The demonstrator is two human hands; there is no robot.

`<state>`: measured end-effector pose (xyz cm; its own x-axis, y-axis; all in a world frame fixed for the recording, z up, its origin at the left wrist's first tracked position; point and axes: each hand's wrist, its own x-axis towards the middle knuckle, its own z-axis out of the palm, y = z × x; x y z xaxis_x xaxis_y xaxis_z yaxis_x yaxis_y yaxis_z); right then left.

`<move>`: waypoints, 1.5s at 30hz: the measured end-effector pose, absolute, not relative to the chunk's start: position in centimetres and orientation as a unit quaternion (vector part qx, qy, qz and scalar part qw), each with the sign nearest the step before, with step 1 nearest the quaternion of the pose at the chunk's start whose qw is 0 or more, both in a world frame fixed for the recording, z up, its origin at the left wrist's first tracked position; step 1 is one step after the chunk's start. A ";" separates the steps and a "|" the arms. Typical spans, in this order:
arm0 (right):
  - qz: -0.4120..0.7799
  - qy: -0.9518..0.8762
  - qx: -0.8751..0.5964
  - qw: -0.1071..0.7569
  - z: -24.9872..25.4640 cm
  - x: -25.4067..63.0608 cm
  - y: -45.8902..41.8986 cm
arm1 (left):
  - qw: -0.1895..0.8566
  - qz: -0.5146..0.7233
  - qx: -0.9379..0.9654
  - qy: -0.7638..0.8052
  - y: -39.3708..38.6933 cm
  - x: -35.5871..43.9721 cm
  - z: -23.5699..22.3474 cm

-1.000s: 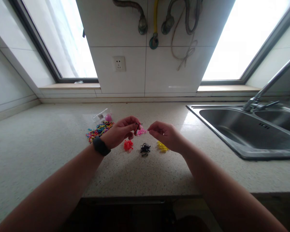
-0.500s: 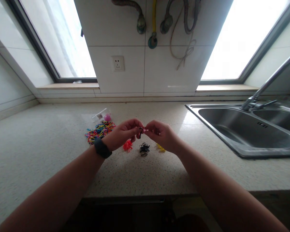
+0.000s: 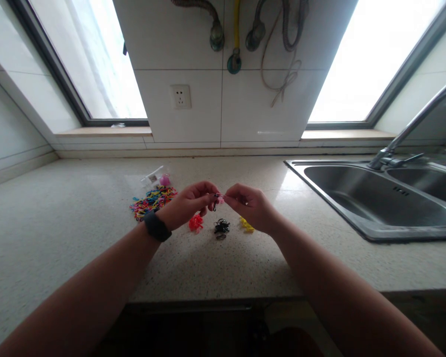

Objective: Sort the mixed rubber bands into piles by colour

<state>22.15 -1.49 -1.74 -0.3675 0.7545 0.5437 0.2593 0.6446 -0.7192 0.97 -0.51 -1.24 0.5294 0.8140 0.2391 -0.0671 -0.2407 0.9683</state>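
Note:
My left hand (image 3: 194, 202), with a dark watch on its wrist, is closed on a few small rubber bands (image 3: 216, 201), black and pink. Fingertips of my right hand (image 3: 250, 204) pinch at the pink band beside them, so the hands nearly meet. Below lie three small piles on the counter: red bands (image 3: 195, 223), black bands (image 3: 222, 227) and yellow bands (image 3: 247, 225), the last partly covered by my right hand. A larger heap of mixed coloured bands (image 3: 150, 201) sits left of my left hand, which hides part of it.
Behind the mixed heap lie a clear plastic bag (image 3: 152, 177) and a pink round thing (image 3: 165, 180). A steel double sink (image 3: 371, 230) with a faucet (image 3: 405, 131) is set into the stone counter (image 3: 74, 218) at the right. The tiled wall has a socket (image 3: 180, 96).
The bands at my fingertips have shifted slightly; more pink shows between the hands and a black loop hangs down. Both hands stay in nearly the same place.

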 end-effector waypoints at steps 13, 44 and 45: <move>0.257 -0.784 -0.324 0.462 -1.6 22.5 -1.5 | 0.538 0.368 0.690 0.314 -0.4 1.0 -1.4; 0.313 -0.739 -0.331 0.496 -1.2 23.2 -1.2 | 0.546 0.479 0.605 0.326 0.9 -0.4 -1.3; 0.315 -0.740 -0.330 0.494 -1.3 23.3 -1.2 | 0.545 0.479 0.606 0.325 1.0 -0.4 -1.3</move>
<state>23.27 -1.21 -1.26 -0.2939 0.7991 0.5245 0.1768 0.5847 -0.7918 -0.45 0.95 -1.29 0.3298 0.9167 0.2257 -0.1278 -0.1935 0.9727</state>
